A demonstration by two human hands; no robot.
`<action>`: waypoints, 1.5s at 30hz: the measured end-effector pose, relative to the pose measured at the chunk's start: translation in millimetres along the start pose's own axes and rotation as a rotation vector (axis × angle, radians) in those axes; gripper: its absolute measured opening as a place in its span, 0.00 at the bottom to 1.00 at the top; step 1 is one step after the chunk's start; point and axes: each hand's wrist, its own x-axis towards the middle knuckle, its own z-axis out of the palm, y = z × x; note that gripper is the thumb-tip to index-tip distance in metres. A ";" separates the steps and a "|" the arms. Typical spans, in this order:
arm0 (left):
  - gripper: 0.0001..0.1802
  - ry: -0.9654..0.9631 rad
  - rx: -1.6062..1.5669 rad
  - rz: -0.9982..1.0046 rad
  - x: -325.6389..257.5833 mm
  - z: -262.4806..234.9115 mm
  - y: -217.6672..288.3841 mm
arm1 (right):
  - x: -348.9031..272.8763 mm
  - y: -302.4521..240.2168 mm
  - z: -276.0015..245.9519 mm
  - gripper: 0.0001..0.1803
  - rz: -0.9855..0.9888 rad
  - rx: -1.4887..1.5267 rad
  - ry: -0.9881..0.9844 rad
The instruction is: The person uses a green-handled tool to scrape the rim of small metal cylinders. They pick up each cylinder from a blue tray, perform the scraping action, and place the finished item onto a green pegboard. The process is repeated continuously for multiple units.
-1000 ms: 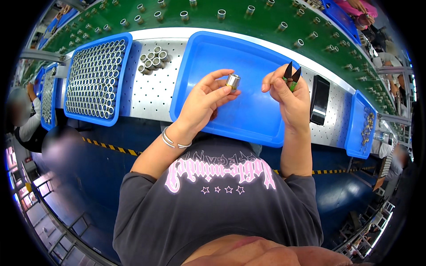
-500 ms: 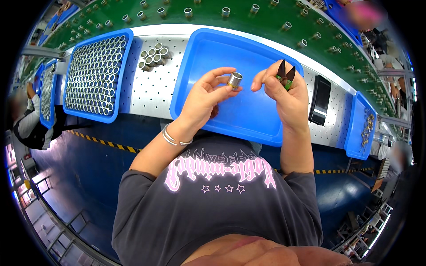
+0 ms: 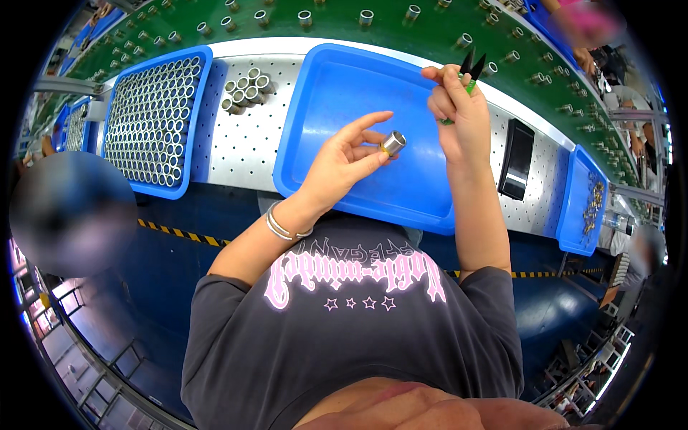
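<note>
Over the blue tray (image 3: 351, 79), my left hand (image 3: 338, 159) pinches a short metal sleeve (image 3: 395, 142) between thumb and fingers. The sleeve is tilted, with a yellowish band at its lower end. My right hand (image 3: 460, 115) is raised above the tray's right side, closed round green-handled snips (image 3: 471, 67). Two dark pointed blades stick up past the fingers, slightly apart; most of the handles is hidden in the palm. The snips and the sleeve are well apart.
A tray of many upright sleeves (image 3: 152, 122) lies to the left, beside a small cluster of sleeves (image 3: 246, 89). Sleeves stand on the green conveyor (image 3: 330, 32) beyond. To the right are a black case (image 3: 515, 159) and a blue tray (image 3: 571, 208) with small brass-coloured pieces.
My right hand has moved up and away with the snips, which now tilt to the right. My left hand has lowered the sleeve slightly to the right and tipped it.
</note>
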 end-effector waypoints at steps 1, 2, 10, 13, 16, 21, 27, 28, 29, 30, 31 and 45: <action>0.26 0.005 -0.011 -0.002 0.0 0.0 -0.1 | -0.1 -1.5 -2.1 0.07 -0.013 0.033 0.030; 0.26 0.010 -0.016 -0.004 0.1 -0.4 0.2 | -0.6 -2.7 -4.8 0.07 -0.024 0.066 0.059; 0.24 0.108 -0.043 -0.004 4.8 -8.3 -2.0 | -16.3 -33.7 -0.7 0.08 -0.258 0.085 -0.192; 0.23 0.095 0.030 0.016 4.4 -7.5 -3.1 | -23.6 -41.1 12.4 0.08 -0.269 0.075 -0.295; 0.23 0.045 0.096 0.050 3.6 -7.8 -8.3 | -24.0 -45.6 19.3 0.08 -0.313 0.018 -0.358; 0.23 0.129 0.006 -0.001 3.4 -7.4 -0.2 | -26.0 -43.4 27.2 0.14 -0.305 -0.139 -0.193; 0.24 0.180 -0.147 0.033 6.3 -12.4 -1.1 | -46.3 0.2 2.3 0.14 -0.181 -0.914 -0.173; 0.24 0.179 -0.150 0.042 6.5 -11.9 -1.1 | -50.6 7.2 3.5 0.13 -0.191 -0.968 -0.154; 0.24 0.178 -0.152 0.052 6.5 -11.5 -0.5 | -52.7 11.1 5.3 0.12 -0.201 -1.021 -0.136; 0.23 0.178 -0.147 0.053 6.0 -11.1 0.2 | -53.3 12.5 6.2 0.11 -0.218 -1.041 -0.133; 0.23 0.178 -0.142 0.055 5.2 -10.7 0.9 | -53.8 13.5 6.6 0.10 -0.235 -1.061 -0.129; 0.23 0.170 -0.111 0.087 1.1 -5.5 3.4 | -59.2 9.8 11.5 0.07 -0.244 -1.055 -0.132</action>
